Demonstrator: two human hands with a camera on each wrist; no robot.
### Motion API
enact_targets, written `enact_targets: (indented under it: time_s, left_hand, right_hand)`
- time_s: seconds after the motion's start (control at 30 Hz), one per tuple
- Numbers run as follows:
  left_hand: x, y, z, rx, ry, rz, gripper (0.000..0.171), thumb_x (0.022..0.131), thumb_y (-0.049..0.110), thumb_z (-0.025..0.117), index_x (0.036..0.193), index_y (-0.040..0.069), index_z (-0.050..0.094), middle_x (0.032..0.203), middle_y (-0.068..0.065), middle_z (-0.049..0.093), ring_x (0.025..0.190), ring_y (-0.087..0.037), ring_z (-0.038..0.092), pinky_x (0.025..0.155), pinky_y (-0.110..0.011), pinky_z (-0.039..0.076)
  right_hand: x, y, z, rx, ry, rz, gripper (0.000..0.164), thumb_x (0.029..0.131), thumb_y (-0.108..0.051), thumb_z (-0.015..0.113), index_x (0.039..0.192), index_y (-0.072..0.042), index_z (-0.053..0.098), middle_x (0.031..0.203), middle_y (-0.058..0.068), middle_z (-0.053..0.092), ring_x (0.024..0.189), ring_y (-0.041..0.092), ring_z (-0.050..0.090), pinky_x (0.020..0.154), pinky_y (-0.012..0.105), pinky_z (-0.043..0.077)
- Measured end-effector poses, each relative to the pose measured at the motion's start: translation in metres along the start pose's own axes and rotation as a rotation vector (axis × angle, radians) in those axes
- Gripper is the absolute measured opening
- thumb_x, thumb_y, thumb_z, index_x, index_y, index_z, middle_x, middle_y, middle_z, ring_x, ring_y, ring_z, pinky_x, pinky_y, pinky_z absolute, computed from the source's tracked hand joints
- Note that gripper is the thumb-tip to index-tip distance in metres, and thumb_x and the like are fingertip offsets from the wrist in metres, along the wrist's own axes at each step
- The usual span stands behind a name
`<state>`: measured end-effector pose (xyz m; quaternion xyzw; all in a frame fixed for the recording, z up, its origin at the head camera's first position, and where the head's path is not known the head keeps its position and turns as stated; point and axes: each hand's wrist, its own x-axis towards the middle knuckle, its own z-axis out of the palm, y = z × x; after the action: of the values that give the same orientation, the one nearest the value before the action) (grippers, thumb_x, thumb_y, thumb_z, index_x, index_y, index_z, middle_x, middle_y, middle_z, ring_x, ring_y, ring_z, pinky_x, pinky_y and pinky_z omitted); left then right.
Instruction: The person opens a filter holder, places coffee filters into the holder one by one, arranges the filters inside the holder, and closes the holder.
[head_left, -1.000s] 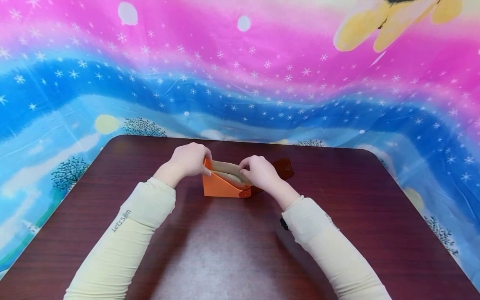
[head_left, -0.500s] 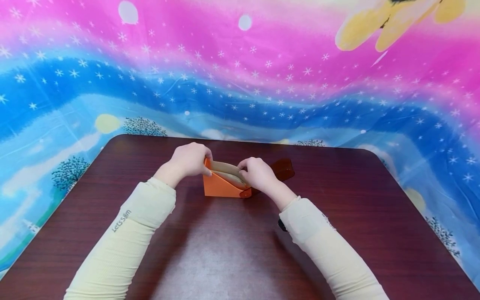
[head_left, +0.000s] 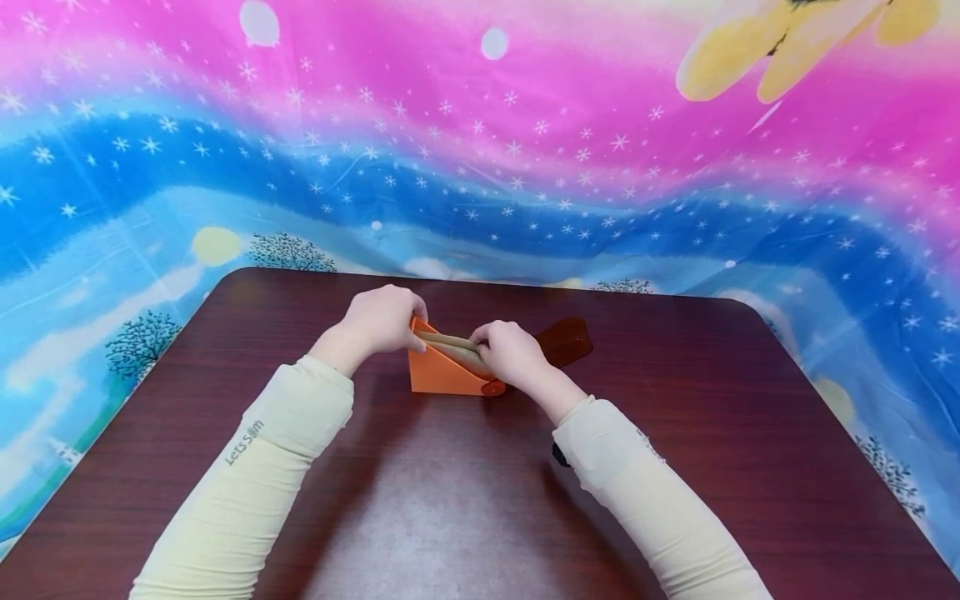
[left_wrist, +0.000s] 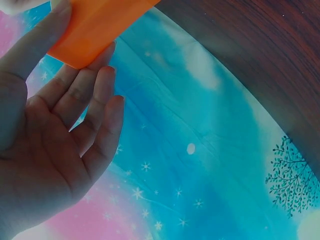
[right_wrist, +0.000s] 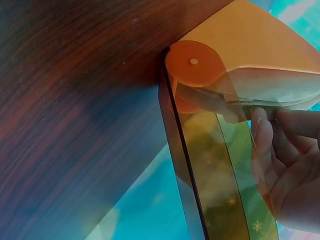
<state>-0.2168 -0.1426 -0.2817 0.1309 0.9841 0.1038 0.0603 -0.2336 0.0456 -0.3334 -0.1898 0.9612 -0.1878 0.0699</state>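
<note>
An orange box (head_left: 442, 373) with a sloping open top stands on the table. My left hand (head_left: 381, 320) pinches its tall left end between thumb and fingers; in the left wrist view the orange corner (left_wrist: 100, 30) sits between them. Tan papers (head_left: 461, 353), which look like coffee filters, stand inside the box. My right hand (head_left: 516, 353) pinches the papers at the low right end, thumb against their edge in the right wrist view. The see-through brown lid (head_left: 567, 340) is swung back to the right on a round hinge (right_wrist: 193, 61).
The dark reddish wooden table (head_left: 450, 500) has rounded far corners. Behind it hangs a pink and blue cloth (head_left: 480, 167) printed with snowflakes and trees.
My right hand has moved slightly left, and the papers have sunk lower and closer together in the box. My left hand keeps its hold on the box.
</note>
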Motion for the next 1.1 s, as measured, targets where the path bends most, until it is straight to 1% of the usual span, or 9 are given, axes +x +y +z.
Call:
enact_targets:
  time_s: [0.33, 0.43, 0.53, 0.63, 0.73, 0.83, 0.93, 1.0, 1.1]
  left_hand:
    - [0.0, 0.001, 0.0, 0.001, 0.003, 0.002, 0.034, 0.075, 0.031, 0.077, 0.103, 0.013, 0.069, 0.093, -0.003, 0.068, 0.084, -0.02, 0.058, 0.076, -0.041, 0.05]
    - [0.0, 0.0, 0.0, -0.001, 0.003, 0.001, 0.034, 0.075, 0.031, 0.077, 0.103, 0.013, 0.069, 0.094, -0.003, 0.068, 0.085, -0.02, 0.058, 0.076, -0.041, 0.05]
    - [0.0, 0.0, 0.0, -0.003, 0.001, 0.0, 0.035, 0.075, 0.031, 0.077, 0.104, 0.013, 0.069, 0.094, -0.003, 0.068, 0.085, -0.02, 0.058, 0.077, -0.041, 0.05]
    - [0.0, -0.001, 0.0, -0.006, -0.004, -0.001, 0.034, 0.075, 0.031, 0.077, 0.103, 0.013, 0.069, 0.093, -0.003, 0.068, 0.084, -0.019, 0.058, 0.076, -0.041, 0.05]
    - [0.0, -0.002, 0.0, -0.012, -0.008, 0.0, 0.033, 0.075, 0.031, 0.077, 0.102, 0.013, 0.069, 0.093, -0.003, 0.068, 0.083, -0.019, 0.058, 0.075, -0.041, 0.05]
    - [0.001, -0.005, 0.001, -0.024, -0.012, 0.002, 0.034, 0.076, 0.032, 0.076, 0.104, 0.013, 0.068, 0.094, -0.003, 0.068, 0.084, -0.019, 0.058, 0.076, -0.041, 0.049]
    - [0.001, -0.007, 0.002, -0.042, -0.017, 0.007, 0.036, 0.076, 0.032, 0.075, 0.106, 0.013, 0.067, 0.096, -0.003, 0.068, 0.085, -0.02, 0.058, 0.077, -0.041, 0.049]
    - [0.002, -0.009, 0.003, -0.056, -0.023, 0.013, 0.037, 0.077, 0.033, 0.075, 0.107, 0.013, 0.067, 0.097, -0.004, 0.068, 0.086, -0.02, 0.058, 0.077, -0.041, 0.049]
    - [0.003, -0.013, 0.006, -0.077, -0.023, 0.027, 0.038, 0.077, 0.033, 0.075, 0.107, 0.012, 0.067, 0.097, -0.004, 0.068, 0.086, -0.02, 0.058, 0.077, -0.04, 0.049]
  right_hand:
    - [0.001, -0.001, 0.003, -0.02, -0.027, 0.037, 0.023, 0.093, -0.012, 0.053, 0.107, -0.013, 0.071, 0.106, 0.005, 0.069, 0.088, 0.018, 0.061, 0.082, 0.034, 0.053]
    - [0.001, -0.001, 0.002, -0.029, -0.027, 0.039, 0.025, 0.093, -0.012, 0.052, 0.111, -0.014, 0.07, 0.109, 0.005, 0.068, 0.091, 0.019, 0.061, 0.082, 0.035, 0.053]
    - [0.0, -0.001, 0.0, -0.041, -0.018, 0.039, 0.028, 0.093, -0.014, 0.052, 0.117, -0.015, 0.067, 0.114, 0.005, 0.067, 0.09, 0.019, 0.062, 0.079, 0.034, 0.054]
    - [-0.003, 0.001, -0.005, -0.041, 0.009, 0.032, 0.028, 0.093, -0.017, 0.053, 0.118, -0.015, 0.066, 0.114, 0.004, 0.067, 0.085, 0.017, 0.062, 0.075, 0.033, 0.053]
    - [-0.008, 0.006, -0.015, -0.023, 0.079, 0.001, 0.026, 0.092, -0.022, 0.056, 0.115, -0.015, 0.067, 0.109, 0.004, 0.069, 0.083, 0.018, 0.063, 0.073, 0.035, 0.053]
    - [-0.014, 0.015, -0.03, -0.009, 0.179, -0.049, 0.027, 0.091, -0.028, 0.059, 0.113, -0.014, 0.067, 0.11, 0.005, 0.068, 0.096, 0.022, 0.061, 0.082, 0.04, 0.051]
    - [-0.021, 0.03, -0.047, -0.001, 0.241, -0.075, 0.038, 0.089, -0.034, 0.062, 0.118, -0.011, 0.063, 0.12, 0.009, 0.063, 0.114, 0.028, 0.052, 0.098, 0.046, 0.04]
    - [-0.025, 0.044, -0.056, -0.001, 0.226, -0.062, 0.05, 0.087, -0.04, 0.062, 0.126, -0.009, 0.057, 0.129, 0.011, 0.056, 0.124, 0.031, 0.044, 0.105, 0.051, 0.031]
    - [-0.03, 0.067, -0.067, 0.0, 0.127, -0.015, 0.068, 0.085, -0.046, 0.063, 0.138, -0.007, 0.043, 0.139, 0.015, 0.046, 0.13, 0.035, 0.036, 0.107, 0.057, 0.025]
